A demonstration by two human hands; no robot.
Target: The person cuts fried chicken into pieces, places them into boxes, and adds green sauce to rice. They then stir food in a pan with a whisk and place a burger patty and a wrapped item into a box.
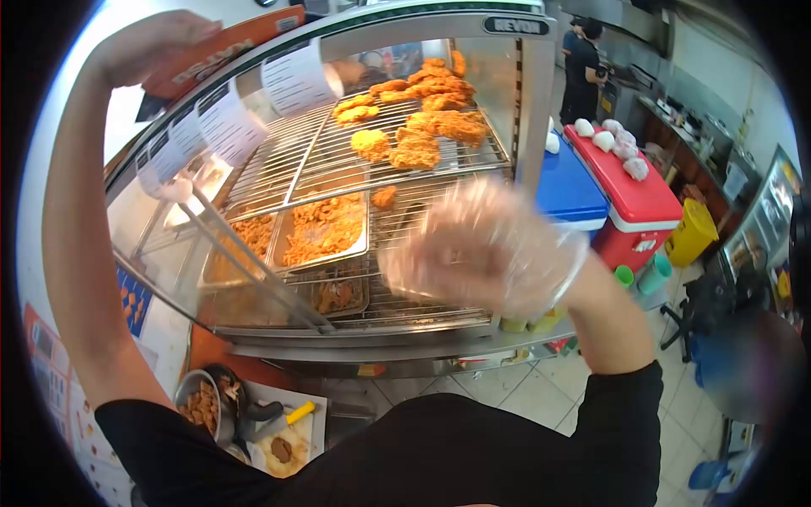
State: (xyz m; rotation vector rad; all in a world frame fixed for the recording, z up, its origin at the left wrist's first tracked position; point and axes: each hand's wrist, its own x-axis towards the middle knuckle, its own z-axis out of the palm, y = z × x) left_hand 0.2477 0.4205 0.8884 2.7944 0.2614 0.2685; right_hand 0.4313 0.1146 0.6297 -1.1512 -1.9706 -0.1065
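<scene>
My left hand [152, 44] is up at the far left, its fingers closed on the edge of an orange printed box [224, 55] above the top of the display warmer [372, 345]. My right hand [481, 245], in a clear plastic glove, is in front of the warmer's racks. Motion smears its fingers, so whether it holds anything cannot be made out. Behind it, fried chicken pieces [439, 127] lie on the upper wire rack [279, 160]. Lower down, a metal tray [365, 241] holds small fried pieces [325, 228].
Paper slips [228, 122] hang on the warmer's glass. To the right stand a blue cooler [570, 182] and a red cooler [642, 198] with white bundles on top. A knife with a yellow handle [300, 412] lies below, near a metal pot [182, 389]. Two people [583, 72] stand farther back.
</scene>
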